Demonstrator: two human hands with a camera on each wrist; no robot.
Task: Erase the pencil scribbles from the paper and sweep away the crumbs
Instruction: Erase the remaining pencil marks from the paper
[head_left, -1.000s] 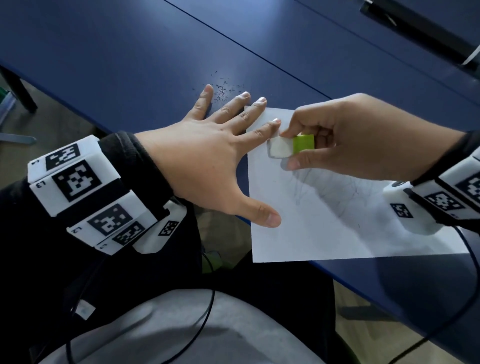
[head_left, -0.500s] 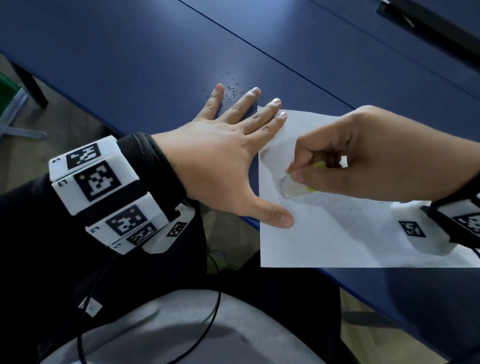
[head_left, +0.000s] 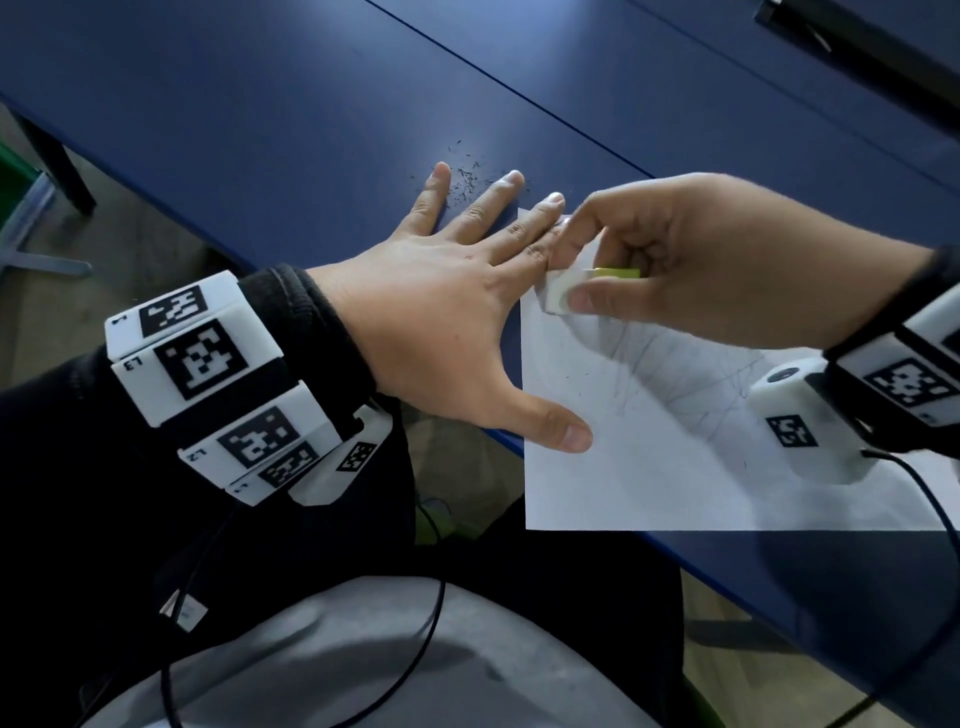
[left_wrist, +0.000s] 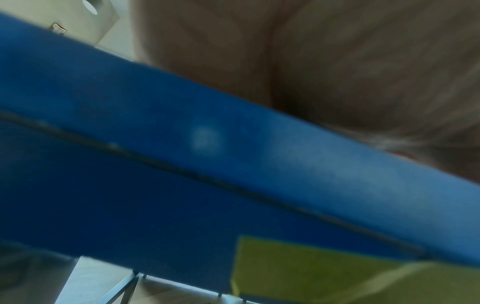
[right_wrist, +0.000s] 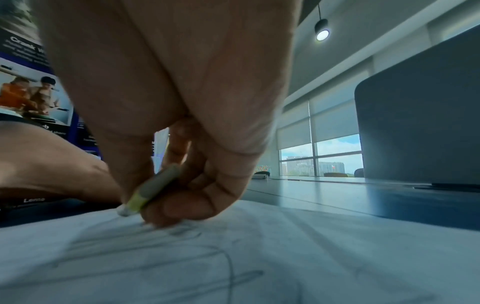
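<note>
Left hand flat, pinning paper at its edge; right hand pinches eraser beside it.

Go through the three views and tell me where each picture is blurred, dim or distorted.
Head view: mostly sharp, though the right hand and eraser smear slightly and shade the paper. Left wrist view: badly out of focus, only the blue table edge and a blurred palm. Right wrist view: wide-angle stretch, fingers dim against bright windows, scribbles soft.

A blue table fronts a wall poster and ceiling lamp.
</note>
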